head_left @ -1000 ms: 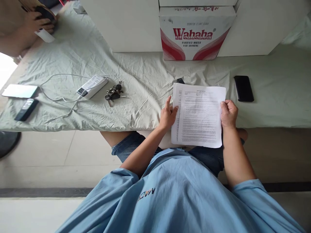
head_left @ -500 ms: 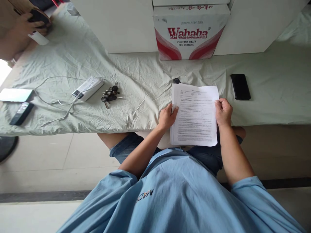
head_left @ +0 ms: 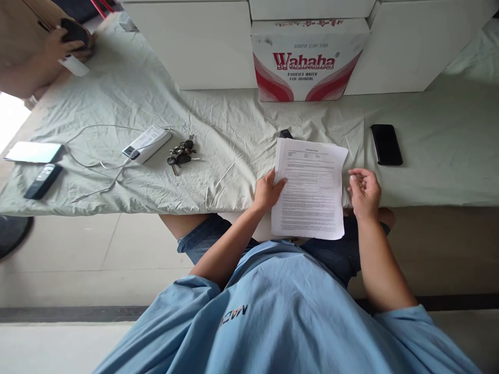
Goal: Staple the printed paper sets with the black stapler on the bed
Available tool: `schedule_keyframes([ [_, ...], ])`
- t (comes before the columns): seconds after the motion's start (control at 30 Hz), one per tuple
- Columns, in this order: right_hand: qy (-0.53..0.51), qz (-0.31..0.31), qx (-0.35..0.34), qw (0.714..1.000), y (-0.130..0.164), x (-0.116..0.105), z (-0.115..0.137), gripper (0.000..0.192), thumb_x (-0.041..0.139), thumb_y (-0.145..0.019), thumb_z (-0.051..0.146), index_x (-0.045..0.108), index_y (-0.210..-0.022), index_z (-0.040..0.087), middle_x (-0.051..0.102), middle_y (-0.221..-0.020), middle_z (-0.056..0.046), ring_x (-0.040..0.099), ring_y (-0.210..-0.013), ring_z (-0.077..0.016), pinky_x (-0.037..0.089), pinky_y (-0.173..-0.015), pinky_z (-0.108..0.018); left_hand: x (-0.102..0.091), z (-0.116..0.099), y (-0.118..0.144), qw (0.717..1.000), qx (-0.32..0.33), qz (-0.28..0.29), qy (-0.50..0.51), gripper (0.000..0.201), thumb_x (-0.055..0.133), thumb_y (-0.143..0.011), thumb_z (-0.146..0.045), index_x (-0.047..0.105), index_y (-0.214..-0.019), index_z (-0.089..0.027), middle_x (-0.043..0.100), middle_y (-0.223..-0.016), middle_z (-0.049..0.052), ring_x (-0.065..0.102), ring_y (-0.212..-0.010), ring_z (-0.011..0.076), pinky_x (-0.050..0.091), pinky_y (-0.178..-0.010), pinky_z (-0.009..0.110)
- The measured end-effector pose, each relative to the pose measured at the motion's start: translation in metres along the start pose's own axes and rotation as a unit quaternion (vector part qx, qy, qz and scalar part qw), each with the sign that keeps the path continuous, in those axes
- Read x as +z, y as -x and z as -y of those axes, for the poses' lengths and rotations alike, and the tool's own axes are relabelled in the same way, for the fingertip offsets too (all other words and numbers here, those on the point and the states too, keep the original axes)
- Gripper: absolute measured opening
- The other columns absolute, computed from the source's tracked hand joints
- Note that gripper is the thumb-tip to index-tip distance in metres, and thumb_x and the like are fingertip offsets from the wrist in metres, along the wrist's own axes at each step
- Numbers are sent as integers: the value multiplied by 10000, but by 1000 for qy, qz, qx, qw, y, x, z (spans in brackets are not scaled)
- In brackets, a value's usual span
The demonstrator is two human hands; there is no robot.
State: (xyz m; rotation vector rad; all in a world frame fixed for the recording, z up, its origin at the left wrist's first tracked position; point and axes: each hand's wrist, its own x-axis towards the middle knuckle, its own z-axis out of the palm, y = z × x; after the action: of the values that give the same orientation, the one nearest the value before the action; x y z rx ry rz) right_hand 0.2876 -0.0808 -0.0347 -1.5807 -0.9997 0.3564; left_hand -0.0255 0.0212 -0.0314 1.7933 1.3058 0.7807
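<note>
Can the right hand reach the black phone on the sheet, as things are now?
Probably yes. The right hand is open, just off the paper's right edge, holding nothing. The black phone lies a little beyond it on the green sheet, with only bare cloth between. The left hand holds the paper.

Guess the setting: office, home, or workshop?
Likely a home or dorm room: a sheet-covered table carries keys, a power bank and a Wahaha water carton; left hand holds printed papers.

You wear a loose light-blue T-shirt (head_left: 280, 311) with short, wide sleeves; dark lettering on the chest reads upside down from this view. Dark blue denim shorts (head_left: 202, 236), hems rolled. Forearms bare; left hand (head_left: 267, 191) and right hand (head_left: 364, 193) ungloved.
</note>
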Motion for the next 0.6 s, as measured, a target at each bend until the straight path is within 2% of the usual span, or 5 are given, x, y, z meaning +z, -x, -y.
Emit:
schedule_keyframes([
  [0.07, -55, 15, 44, 997, 31, -28, 8, 430, 837, -1007, 682, 784, -1023, 256, 824, -913, -34, 593, -649, -149, 499, -611, -299, -2, 0, 1, 1000, -4, -12, 21, 171, 727, -1060, -414, 649, -1018, -268, 851, -1013, 59, 778, -926, 286, 568, -790, 405],
  [0.13, -103, 96, 114, 983, 69, -59, 12, 469, 863, -1012, 674, 775, -853, 241, 779, -772, -25, 544, -571, -130, 443, -550, -286, -2, 2, 1, 999, -13, -26, 39, 182, 738, -1058, -419, 653, -1006, -267, 853, -991, 61, 782, -919, 288, 581, -796, 414],
  [0.27, -127, 309, 290, 897, 141, -87, 8, 567, 921, -928, 791, 911, -971, 226, 877, -842, -111, 726, -654, -193, 592, -592, -317, 4, 4, -2, 993, -33, -62, 95, 170, 776, -1040, -416, 707, -1040, -260, 889, -1036, 75, 822, -976, 303, 645, -875, 448],
  [0.4, -228, 271, 362, 862, 180, -47, 6, 760, 1044, -774, 812, 893, -1317, 302, 921, -1360, -149, 878, -1200, -316, 747, -981, -457, 18, -2, 6, 968, -44, -84, 234, 394, 806, -1044, -580, 759, -1248, -246, 910, -1290, 121, 859, -1233, 327, 702, -1068, 472],
  [0.6, -311, 111, 358, 873, 173, 24, 21, 716, 1037, -788, 757, 863, -1346, 343, 914, -1366, -84, 814, -1430, -376, 692, -1230, -593, 37, -13, 32, 926, -59, -39, 370, 575, 851, -996, -717, 731, -1312, -253, 868, -1451, 138, 841, -1361, 336, 701, -1200, 519],
])
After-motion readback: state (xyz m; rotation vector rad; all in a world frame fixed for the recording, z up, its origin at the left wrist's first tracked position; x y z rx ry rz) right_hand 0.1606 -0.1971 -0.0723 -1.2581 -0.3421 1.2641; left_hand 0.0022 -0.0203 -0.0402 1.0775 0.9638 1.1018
